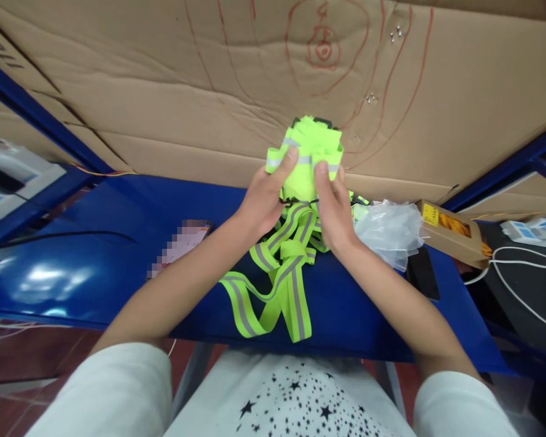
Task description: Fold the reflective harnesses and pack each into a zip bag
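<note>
A neon-yellow reflective strap vest (310, 152) with grey stripes is bunched up above the blue table (95, 261). My left hand (266, 197) grips the bundle from the left, thumb pressed on a grey stripe. My right hand (334, 206) grips it from the right, thumb on the front. Loose straps (277, 285) of the same vest hang down from my hands and lie looped on the table, reaching its near edge.
A crumpled clear plastic bag (391, 230) lies right of my hands, with an open cardboard box (452, 233) of orange items, a dark phone (423, 273) and white cables (523, 267) beyond. A blurred card (179, 246) lies at left. A cardboard wall (164, 91) stands behind the table.
</note>
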`<state>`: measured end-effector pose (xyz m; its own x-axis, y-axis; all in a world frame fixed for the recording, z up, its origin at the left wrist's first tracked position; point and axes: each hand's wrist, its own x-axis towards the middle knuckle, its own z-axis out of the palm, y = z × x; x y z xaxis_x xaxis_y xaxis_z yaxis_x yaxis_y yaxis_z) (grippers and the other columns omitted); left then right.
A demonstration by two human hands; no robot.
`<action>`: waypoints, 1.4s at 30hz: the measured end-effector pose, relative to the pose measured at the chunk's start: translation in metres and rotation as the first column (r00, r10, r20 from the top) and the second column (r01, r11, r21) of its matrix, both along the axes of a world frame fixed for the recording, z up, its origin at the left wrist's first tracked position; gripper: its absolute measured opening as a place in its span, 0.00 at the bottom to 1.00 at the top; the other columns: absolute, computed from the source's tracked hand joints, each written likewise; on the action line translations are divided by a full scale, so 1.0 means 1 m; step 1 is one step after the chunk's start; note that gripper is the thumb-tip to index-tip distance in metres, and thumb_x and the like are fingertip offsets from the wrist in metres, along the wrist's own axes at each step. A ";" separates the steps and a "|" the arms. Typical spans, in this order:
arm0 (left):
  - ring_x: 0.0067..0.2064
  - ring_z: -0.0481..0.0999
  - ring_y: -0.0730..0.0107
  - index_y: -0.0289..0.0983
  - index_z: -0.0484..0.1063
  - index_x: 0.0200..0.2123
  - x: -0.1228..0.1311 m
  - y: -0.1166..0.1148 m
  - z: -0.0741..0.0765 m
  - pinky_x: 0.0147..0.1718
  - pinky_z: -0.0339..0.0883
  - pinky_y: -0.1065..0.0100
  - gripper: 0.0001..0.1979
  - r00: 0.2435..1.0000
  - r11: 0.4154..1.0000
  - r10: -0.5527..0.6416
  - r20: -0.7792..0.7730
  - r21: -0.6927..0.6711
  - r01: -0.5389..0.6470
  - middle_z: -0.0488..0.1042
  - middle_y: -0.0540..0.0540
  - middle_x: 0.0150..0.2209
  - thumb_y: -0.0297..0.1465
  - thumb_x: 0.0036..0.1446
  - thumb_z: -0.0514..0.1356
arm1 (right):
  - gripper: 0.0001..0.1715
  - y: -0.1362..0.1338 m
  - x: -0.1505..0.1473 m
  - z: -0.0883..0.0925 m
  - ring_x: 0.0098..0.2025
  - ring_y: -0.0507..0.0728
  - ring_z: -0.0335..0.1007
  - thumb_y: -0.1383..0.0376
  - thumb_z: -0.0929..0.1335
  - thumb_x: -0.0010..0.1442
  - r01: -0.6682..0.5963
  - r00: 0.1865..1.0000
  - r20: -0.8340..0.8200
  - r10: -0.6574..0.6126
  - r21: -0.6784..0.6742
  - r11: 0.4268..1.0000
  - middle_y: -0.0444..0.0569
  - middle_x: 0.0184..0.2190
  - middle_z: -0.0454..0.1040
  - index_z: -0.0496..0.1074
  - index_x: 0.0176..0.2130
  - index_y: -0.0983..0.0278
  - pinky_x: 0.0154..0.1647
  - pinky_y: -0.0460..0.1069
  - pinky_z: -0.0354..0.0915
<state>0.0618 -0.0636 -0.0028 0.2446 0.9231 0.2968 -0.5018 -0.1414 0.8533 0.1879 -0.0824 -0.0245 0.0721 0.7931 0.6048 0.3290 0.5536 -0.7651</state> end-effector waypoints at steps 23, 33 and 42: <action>0.62 0.74 0.53 0.48 0.77 0.59 -0.065 -0.059 -0.082 0.56 0.71 0.65 0.33 0.891 0.968 -0.211 -0.401 -0.209 0.135 0.75 0.46 0.61 0.44 0.50 0.77 | 0.14 -0.040 0.128 -0.069 0.40 0.60 0.78 0.58 0.65 0.69 0.753 0.419 0.868 -0.266 -0.168 0.636 0.51 0.41 0.82 0.77 0.46 0.62 0.35 0.50 0.55; 0.64 0.73 0.44 0.45 0.83 0.52 -0.058 -0.067 -0.090 0.56 0.76 0.59 0.33 0.894 0.964 -0.151 -0.421 -0.263 0.039 0.78 0.45 0.59 0.47 0.41 0.80 | 0.16 -0.035 0.133 -0.079 0.42 0.65 0.79 0.58 0.66 0.68 0.777 0.263 0.947 -0.187 -0.093 0.622 0.58 0.44 0.81 0.77 0.48 0.66 0.40 0.53 0.60; 0.64 0.74 0.43 0.47 0.83 0.52 -0.059 -0.065 -0.090 0.58 0.74 0.56 0.33 0.890 0.962 -0.162 -0.425 -0.268 0.047 0.78 0.45 0.59 0.45 0.41 0.80 | 0.26 -0.037 0.134 -0.082 0.51 0.73 0.74 0.51 0.69 0.65 0.745 0.208 0.958 -0.198 -0.024 0.667 0.64 0.49 0.77 0.75 0.51 0.68 0.49 0.61 0.62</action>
<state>0.0027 -0.1291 -0.0928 0.3955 0.9135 -0.0953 -0.0670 0.1322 0.9890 0.3216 -0.1195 -0.1062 0.2221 0.9491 0.2232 0.9659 -0.2455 0.0828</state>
